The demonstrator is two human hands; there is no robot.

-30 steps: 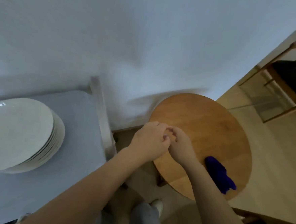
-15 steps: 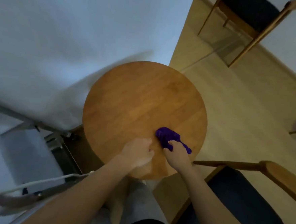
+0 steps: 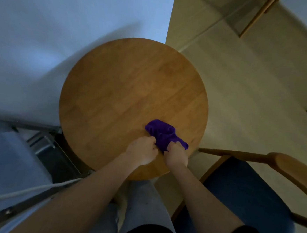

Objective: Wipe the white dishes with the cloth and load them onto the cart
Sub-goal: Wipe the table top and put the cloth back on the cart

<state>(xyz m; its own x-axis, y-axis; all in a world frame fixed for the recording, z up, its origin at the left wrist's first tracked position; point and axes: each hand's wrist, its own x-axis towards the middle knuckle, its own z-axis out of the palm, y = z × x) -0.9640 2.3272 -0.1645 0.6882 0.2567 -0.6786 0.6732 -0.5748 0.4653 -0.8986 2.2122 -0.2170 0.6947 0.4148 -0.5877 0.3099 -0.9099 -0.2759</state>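
A crumpled purple cloth lies near the front right edge of a round wooden table. My left hand grips the cloth's near left edge with curled fingers. My right hand grips its near right end. Both hands sit side by side on the tabletop. No white dishes show in this view. The metal frame of the cart shows at the lower left, blurred.
A wooden chair with a dark blue seat stands close on the right, its backrest next to the table edge. Another wooden chair is at the top right on the pale floor. A white wall runs behind the table.
The view swung right, away from the stack of white plates on the cart. Both hands came down onto the purple cloth; the left hand has now closed on it beside the right.
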